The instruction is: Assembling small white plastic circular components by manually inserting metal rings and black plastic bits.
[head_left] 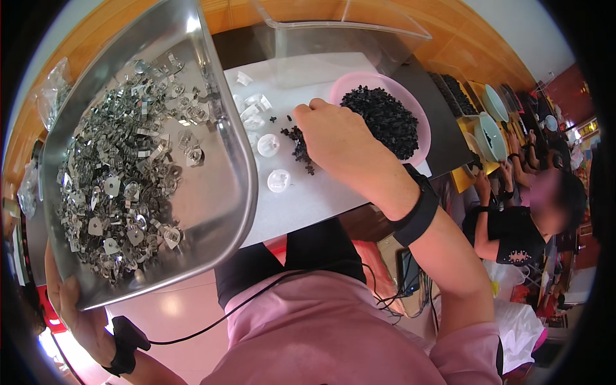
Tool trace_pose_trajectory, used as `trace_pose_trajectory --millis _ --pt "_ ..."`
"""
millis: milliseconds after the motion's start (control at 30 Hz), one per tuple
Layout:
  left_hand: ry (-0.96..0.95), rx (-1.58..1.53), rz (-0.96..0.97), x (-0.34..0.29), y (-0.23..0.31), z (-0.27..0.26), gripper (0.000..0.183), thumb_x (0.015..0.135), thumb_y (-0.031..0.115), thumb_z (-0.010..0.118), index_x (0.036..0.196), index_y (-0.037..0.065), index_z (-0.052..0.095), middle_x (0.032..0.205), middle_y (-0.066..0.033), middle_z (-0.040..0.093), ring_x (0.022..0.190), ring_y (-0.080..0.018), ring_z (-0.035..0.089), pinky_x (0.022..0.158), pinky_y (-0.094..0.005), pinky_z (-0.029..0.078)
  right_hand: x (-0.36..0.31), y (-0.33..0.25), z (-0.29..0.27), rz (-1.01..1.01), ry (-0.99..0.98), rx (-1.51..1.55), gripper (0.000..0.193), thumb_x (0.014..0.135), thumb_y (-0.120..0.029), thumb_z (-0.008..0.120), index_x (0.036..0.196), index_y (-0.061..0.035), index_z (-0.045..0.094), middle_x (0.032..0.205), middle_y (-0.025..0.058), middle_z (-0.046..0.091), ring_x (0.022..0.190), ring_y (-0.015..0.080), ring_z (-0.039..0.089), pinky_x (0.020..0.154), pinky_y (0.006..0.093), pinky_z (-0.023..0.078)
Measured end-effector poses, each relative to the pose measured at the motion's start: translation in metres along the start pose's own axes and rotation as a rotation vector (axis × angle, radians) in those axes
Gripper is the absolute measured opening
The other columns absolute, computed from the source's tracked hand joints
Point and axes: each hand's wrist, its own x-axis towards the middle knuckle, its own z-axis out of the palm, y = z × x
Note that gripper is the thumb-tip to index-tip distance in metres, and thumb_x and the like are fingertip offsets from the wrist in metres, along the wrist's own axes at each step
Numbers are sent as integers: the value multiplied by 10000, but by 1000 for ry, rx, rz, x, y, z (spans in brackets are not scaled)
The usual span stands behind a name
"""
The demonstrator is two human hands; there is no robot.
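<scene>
My left hand (80,314) grips the lower left corner of a large metal tray (221,212), which tilts up on the left side. Inside it lies a heap of small clear and shiny metal parts (119,173). My right hand (337,138) is over the white work surface with its fingers curled together; whatever is between the fingertips is hidden. Beside and partly under this hand is a small pile of black plastic pieces (300,149). Several round white plastic parts (269,145) lie between the pile and the tray.
A pink bowl (423,122) full of black pieces (385,122) stands right of my right hand. Behind is a clear plastic bin (301,54). Farther right, a person in black (513,231) sits by a table with light green bowls (489,138). A black cable (212,327) crosses my lap.
</scene>
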Motion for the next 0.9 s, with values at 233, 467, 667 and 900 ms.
trace_pose_trajectory --millis 233,467,667,900 --pt "68 -8 1 0 14 5 712 819 146 575 1431 -84 294 1376 -231 462 1235 -285 510 1058 -402 415 -4 -4 -20 46 -3 72 92 808 13 511 876 35 570 841 225 601 773 414 608 675 475 481" --pt "12 -12 48 8 26 35 716 802 149 577 1423 -86 310 1357 -227 484 1218 -282 528 1050 -383 423 -22 12 -24 -10 128 295 109 876 -43 533 919 39 590 774 214 616 626 353 613 593 408 476" --pt "-38 3 152 13 40 84 668 819 205 578 1402 -53 380 1283 -180 544 1092 -204 595 933 -306 506 -45 -3 -94 438 50 1210 265 983 -193 482 1037 31 613 773 94 660 610 120 610 470 251 412" --pt "-211 66 -29 14 79 190 707 765 212 552 1379 -95 381 1237 -187 574 1101 -218 587 937 -319 471 -116 36 -128 188 361 1556 818 955 -647 299 1359 58 396 1259 200 564 1107 254 601 848 333 521"
